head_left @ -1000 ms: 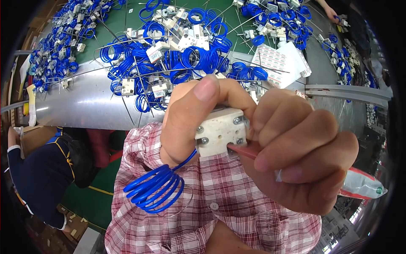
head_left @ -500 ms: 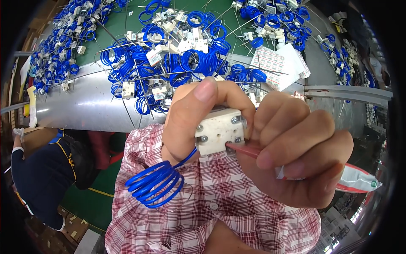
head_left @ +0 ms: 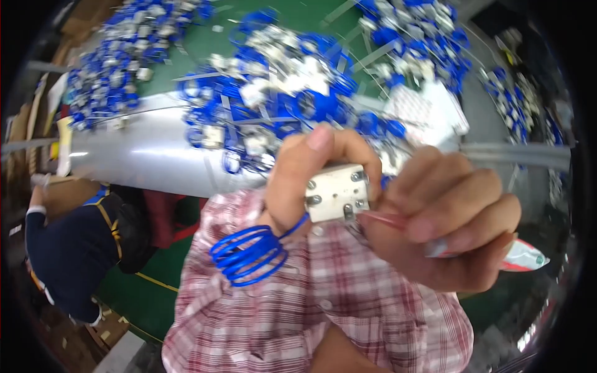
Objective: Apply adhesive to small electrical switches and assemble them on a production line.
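Note:
My left hand (head_left: pixel 293 177) is closed round a white block (head_left: pixel 333 204) with metal screws on its face, held up before my chest. From the block hangs a coil of blue tubing (head_left: pixel 252 253), just below the wrist. My right hand (head_left: pixel 454 217) grips a squeeze tube (head_left: pixel 525 255) with a red pointed nozzle. Its flattened white and red end sticks out past the palm on the right. The nozzle tip is at the block's lower right corner, beside a screw; blur hides whether they touch.
A metal-edged table (head_left: pixel 140 146) with a green top stands ahead. Heaps of similar white blocks with blue coils (head_left: pixel 292 81) lie on it, with printed white sheets (head_left: pixel 429 112) to the right. Another person in dark clothes (head_left: pixel 74 255) bends over at the left.
Both hands, with block and squeeze tube, appear slightly further right as the whole view shifts and blurs. The nozzle tip has drawn back from the block's face to its lower right corner.

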`<state>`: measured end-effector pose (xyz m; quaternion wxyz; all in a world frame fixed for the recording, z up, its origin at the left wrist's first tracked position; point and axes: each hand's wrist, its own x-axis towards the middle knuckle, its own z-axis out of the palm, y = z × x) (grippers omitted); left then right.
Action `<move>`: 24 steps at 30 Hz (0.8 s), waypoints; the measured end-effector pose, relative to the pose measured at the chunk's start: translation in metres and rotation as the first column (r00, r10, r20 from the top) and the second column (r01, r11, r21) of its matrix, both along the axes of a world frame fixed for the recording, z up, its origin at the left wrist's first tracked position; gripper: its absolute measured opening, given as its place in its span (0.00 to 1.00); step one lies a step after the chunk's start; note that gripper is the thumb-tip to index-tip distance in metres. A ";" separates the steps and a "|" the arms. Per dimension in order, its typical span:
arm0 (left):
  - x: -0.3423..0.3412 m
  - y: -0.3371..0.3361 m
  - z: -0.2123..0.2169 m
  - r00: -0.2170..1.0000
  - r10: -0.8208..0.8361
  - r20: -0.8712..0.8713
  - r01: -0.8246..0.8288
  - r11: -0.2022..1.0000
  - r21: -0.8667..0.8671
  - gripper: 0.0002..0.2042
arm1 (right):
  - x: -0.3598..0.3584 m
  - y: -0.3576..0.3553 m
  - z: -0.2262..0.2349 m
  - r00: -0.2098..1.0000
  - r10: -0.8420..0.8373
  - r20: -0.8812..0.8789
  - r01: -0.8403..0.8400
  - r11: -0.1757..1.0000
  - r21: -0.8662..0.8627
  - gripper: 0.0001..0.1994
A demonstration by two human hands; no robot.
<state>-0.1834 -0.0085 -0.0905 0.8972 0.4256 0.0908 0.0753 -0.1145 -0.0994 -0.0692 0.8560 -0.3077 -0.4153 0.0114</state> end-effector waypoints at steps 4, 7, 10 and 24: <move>-0.011 0.051 -0.003 0.802 0.449 0.393 -0.436 0.891 -0.130 0.24 | 0.048 -0.023 0.016 0.984 0.074 -0.164 -0.053 0.990 0.129 0.15; -0.069 0.152 -0.011 0.522 0.811 0.265 -0.773 0.581 -0.255 0.17 | 0.082 -0.047 0.005 0.964 -0.085 -0.251 0.136 0.972 0.192 0.13; -0.121 0.258 -0.067 0.065 0.946 0.318 -0.975 -0.008 0.221 0.17 | 0.106 -0.080 -0.008 0.920 -0.309 -0.242 0.349 0.926 0.144 0.13; -0.210 0.436 -0.230 -0.165 0.986 0.024 -0.549 -0.112 0.828 0.28 | 0.123 -0.163 -0.017 0.864 -0.199 -0.463 0.250 0.967 0.053 0.11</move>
